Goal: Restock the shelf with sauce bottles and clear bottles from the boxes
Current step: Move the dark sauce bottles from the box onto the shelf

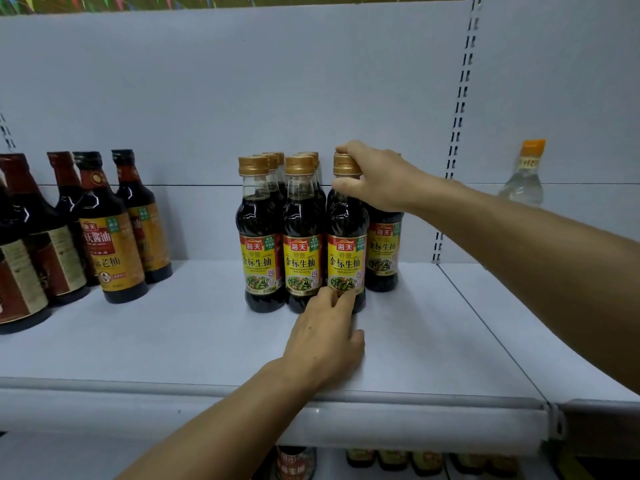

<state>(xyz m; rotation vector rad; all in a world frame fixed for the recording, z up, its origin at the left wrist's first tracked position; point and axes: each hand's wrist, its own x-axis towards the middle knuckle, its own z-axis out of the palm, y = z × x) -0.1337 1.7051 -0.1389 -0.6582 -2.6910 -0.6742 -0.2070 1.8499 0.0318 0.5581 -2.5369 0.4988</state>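
We are in the middle of the sauce-bottle part of the restock, setting the front-right bottle (pixel 346 244) into line with the gold-capped cluster (pixel 277 233) already standing on the white shelf (pixel 173 341). It stands upright at the front of the group, just beside its neighbour and in front of another bottle (pixel 383 251) of the same kind.

Our right hand (pixel 374 178) comes over the top, its grip closed round the gold cap and neck, thumb on the near side. Our left hand (pixel 325 341) reaches in low, its grip loose, fingers nearly straight and touching the base of the same bottle near the label's bottom edge.

We judge the next move to be a small nudge or twist to face the label forward, then letting go with both hands and going back to the boxes, which are out of view. A clear bottle (pixel 523 178) stands well apart on the right bay.
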